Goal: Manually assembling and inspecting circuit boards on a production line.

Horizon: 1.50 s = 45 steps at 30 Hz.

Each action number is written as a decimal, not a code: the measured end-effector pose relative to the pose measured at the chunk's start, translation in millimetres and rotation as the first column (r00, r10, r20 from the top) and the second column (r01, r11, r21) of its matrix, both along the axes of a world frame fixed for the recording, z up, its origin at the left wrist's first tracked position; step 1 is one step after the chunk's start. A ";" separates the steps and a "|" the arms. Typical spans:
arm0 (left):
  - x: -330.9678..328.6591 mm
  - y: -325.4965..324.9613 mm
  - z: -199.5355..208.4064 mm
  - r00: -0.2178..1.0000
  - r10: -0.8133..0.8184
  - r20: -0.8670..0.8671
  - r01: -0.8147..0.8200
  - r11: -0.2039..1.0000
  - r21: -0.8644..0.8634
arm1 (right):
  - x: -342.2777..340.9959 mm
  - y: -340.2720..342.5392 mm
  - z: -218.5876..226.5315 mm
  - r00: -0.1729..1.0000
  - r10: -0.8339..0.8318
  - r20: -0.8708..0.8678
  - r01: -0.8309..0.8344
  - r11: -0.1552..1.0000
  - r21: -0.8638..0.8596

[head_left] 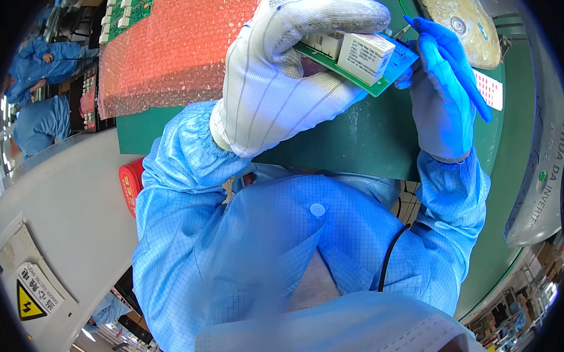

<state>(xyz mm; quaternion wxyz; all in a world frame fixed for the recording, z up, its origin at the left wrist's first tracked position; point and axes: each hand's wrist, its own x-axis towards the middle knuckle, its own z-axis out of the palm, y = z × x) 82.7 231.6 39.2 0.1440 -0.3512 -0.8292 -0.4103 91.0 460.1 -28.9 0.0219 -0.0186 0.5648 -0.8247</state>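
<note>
My left hand [280, 75], in a white striped glove, is closed around a green circuit board [377, 87]. The board is tilted and carries a white box-shaped component [365, 57], with smaller white parts beside it, partly hidden by my fingers. On the right, my gloved right hand [443, 88] grips a slim blue pen-shaped tool [477, 96]. The tool slants across the hand, its upper end close to the board's right edge. Blue light falls on that edge and on the right glove. Whether the tool's tip touches the board, I cannot tell.
Pink bubble wrap [173, 64] covers the left of the green work surface [334, 137]. Another circuit board [131, 6] with white parts lies on its far left. A lamp-like pale housing [458, 26] stands far right, near a white sheet with red marks [488, 89]. People in blue sit leftward.
</note>
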 end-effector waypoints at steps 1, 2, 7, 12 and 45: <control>0.3 -3.1 -0.7 0.999 -0.015 0.032 0.015 1.000 0.008 | 0.4 -1.4 1.1 1.000 0.000 0.001 0.000 1.000 -0.001; 0.8 -6.5 -1.7 0.997 -0.031 0.064 0.030 0.999 0.017 | 1.4 -4.0 3.6 1.000 0.012 -0.019 -0.013 0.999 -0.029; 3.6 -9.1 -9.6 0.989 -0.073 0.127 0.067 0.997 0.049 | 0.7 0.1 2.5 0.998 0.054 -0.039 -0.057 0.995 -0.082; 9.1 7.5 -18.1 0.999 0.002 -0.040 0.000 0.999 0.053 | 2.2 -2.9 0.6 0.993 -0.073 0.088 0.084 0.988 -0.131; -11.3 12.2 -37.1 0.534 -0.562 0.632 -0.245 0.612 0.752 | 4.6 32.8 -3.9 0.860 -0.314 -0.401 0.385 0.916 0.109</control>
